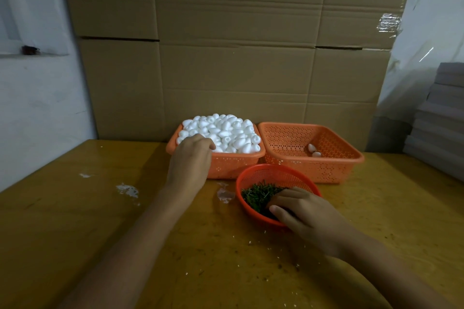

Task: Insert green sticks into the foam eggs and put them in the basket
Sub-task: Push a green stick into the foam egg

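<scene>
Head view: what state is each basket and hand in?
Left basket: heaped with foam eggs.
Right basket: nearly empty, two eggs inside.
Round basket: holds green sticks.
Left hand: fingers curled into the egg pile; grip unclear.
Right hand: fingers in the sticks; grip unclear.

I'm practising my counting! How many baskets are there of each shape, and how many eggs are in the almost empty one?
Square baskets: 2, the full basket and the nearly empty basket.
Round basket: 1.
Foam eggs in the nearly empty basket: 2.
Total: 5 things.
</scene>
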The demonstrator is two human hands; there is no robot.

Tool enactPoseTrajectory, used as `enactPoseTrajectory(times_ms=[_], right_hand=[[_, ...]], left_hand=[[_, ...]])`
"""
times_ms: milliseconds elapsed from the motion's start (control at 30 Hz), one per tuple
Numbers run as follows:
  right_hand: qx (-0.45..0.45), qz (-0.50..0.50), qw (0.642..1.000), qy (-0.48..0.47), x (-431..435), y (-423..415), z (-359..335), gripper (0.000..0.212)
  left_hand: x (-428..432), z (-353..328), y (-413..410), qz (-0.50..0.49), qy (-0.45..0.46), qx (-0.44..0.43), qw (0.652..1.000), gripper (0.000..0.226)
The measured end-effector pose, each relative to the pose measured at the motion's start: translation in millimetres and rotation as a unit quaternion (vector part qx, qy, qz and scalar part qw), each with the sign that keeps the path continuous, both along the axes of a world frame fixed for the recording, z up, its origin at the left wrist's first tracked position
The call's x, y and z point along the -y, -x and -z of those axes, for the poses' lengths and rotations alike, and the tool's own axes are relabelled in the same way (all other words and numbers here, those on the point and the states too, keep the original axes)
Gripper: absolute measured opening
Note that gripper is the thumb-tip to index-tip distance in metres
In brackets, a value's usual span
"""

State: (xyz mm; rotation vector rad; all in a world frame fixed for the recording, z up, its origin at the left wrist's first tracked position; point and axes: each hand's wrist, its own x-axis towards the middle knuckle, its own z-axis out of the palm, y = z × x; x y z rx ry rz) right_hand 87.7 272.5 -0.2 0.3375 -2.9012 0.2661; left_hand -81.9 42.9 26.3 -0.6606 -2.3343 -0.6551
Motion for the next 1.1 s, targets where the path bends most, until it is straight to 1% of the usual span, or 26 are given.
enactPoseTrajectory(times_ms=[100, 167, 233, 333, 433, 567, 667, 800, 933, 1100], right_hand=[[-0.007, -0.001, 1.0, -0.002, 0.3, -0.1, 0.6, 0.056], [-0.012, -0.003, 1.0, -0.002, 0.9, 0.0, 0.8, 0.053], [-0.01, 0.001, 1.0, -0.005, 1.2, -0.4, 0.2, 0.055], [-0.004, 0.002, 1.0, -0.009, 1.2, -1.2, 0.2, 0.058], [0.0, 0.004, 1.0, -0.009, 1.3, -1.4, 0.2, 0.061], [0.002, 0.007, 1.0, -0.005, 1.7, -2.0, -0.2, 0.065], [0.0, 0.009, 1.0, -0.006, 2.6, -2.4, 0.1, 0.065], [-0.003, 0.004, 1.0, 0.01, 1.5, -1.8, -1.2, 0.059], [-0.01, 0.001, 1.0, 0.007, 0.2, -1.7, -0.9, 0.052], [-0.018, -0.004, 1.0, 0.005, -0.9, -1.4, -0.6, 0.046]], left_hand=[[1.0, 9.5, -1.4, 0.023, 0.058, 0.026, 0.998, 0.03], [1.0, 11.8, -1.1, 0.022, 0.064, 0.029, 0.997, 0.032], [-0.6, 11.0, 0.4, 0.013, 0.073, 0.031, 0.997, 0.035], [-5.2, 7.5, 4.0, 0.007, 0.118, 0.076, 0.99, 0.042], [-9.8, 4.1, 8.0, -0.006, 0.161, 0.106, 0.981, 0.044], [-15.7, 2.4, 9.1, -0.013, 0.171, 0.129, 0.977, 0.044], [-16.8, 4.1, 9.4, -0.013, 0.158, 0.129, 0.979, 0.043], [-13.4, 8.1, 8.4, -0.013, 0.117, 0.109, 0.987, 0.043], [-9.8, 12.3, 2.7, -0.004, 0.068, 0.073, 0.995, 0.046], [-6.4, 9.1, -6.8, 0.002, -0.029, 0.0, 1.0, 0.044]])
